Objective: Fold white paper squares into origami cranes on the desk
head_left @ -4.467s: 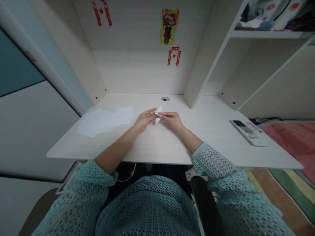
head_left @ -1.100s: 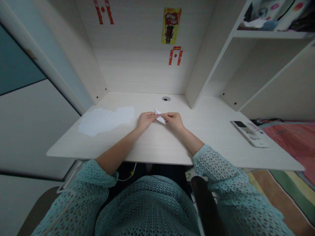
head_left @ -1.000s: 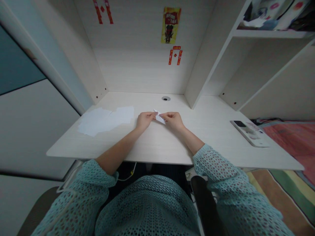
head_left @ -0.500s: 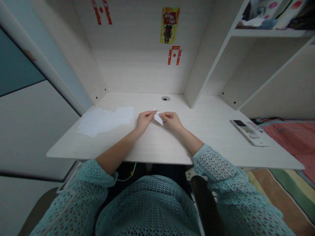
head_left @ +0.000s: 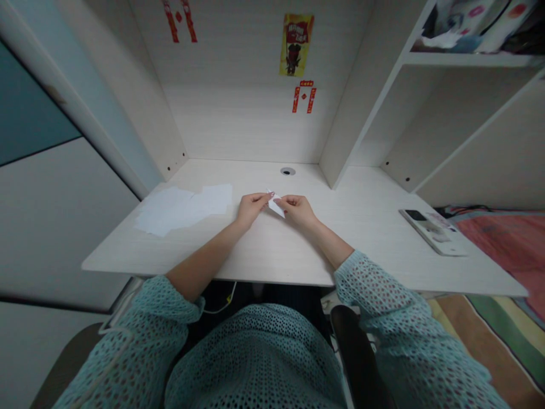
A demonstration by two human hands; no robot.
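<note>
left hand (head_left: 250,208), right hand (head_left: 300,210) angled inward, both pinching folded paper (head_left: 277,209)

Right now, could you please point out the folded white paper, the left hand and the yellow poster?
Folded white paper (head_left: 276,207): head view, its exposed face between the hands.
Left hand (head_left: 250,209): head view, the back of the hand.
Yellow poster (head_left: 297,45): head view, its middle.

I saw the left hand (head_left: 251,208) with fingers stretched out earlier; now they're curled in. The folded paper (head_left: 277,209), whose points stuck out beyond and nearer than those fingers, now slants from their tips towards the right hand (head_left: 299,209).
</note>
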